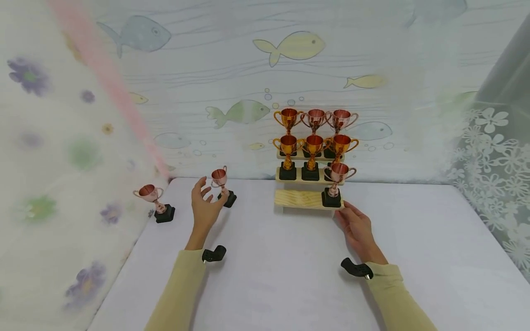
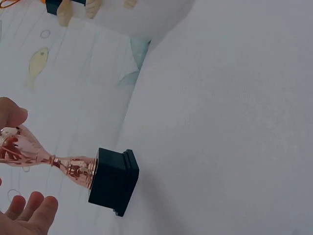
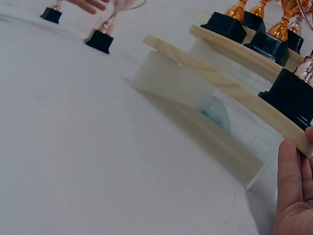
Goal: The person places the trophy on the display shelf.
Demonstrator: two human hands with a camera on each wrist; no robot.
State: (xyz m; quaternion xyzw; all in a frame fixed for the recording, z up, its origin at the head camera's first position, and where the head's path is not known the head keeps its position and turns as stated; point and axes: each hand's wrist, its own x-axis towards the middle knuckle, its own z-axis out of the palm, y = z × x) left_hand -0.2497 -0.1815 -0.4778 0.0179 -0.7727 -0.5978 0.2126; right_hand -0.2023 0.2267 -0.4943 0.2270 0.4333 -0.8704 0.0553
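My left hand (image 1: 204, 210) is spread around a rose-gold trophy cup (image 1: 219, 178) on a black base (image 2: 113, 177). Its thumb lies close against the cup, while the fingers (image 2: 44, 213) stand apart from it. To the left, another rose-gold trophy (image 1: 150, 194) stands on the table. With thumb above and fingers below, my right hand (image 1: 357, 227) pinches the right end of the tiered wooden display stand (image 1: 296, 198). Beside that thumb, a rose-gold trophy (image 1: 338, 174) stands at the right of the lowest shelf.
Gold trophies (image 1: 313, 146) line the middle shelf. The top shelf bears a gold trophy (image 1: 288, 117) and two rose-gold ones (image 1: 342, 118). White cloth covers the table (image 1: 265, 266). A fish-patterned curtain (image 1: 232, 82) hangs behind it, and a flowered one (image 1: 62, 151) at the left.
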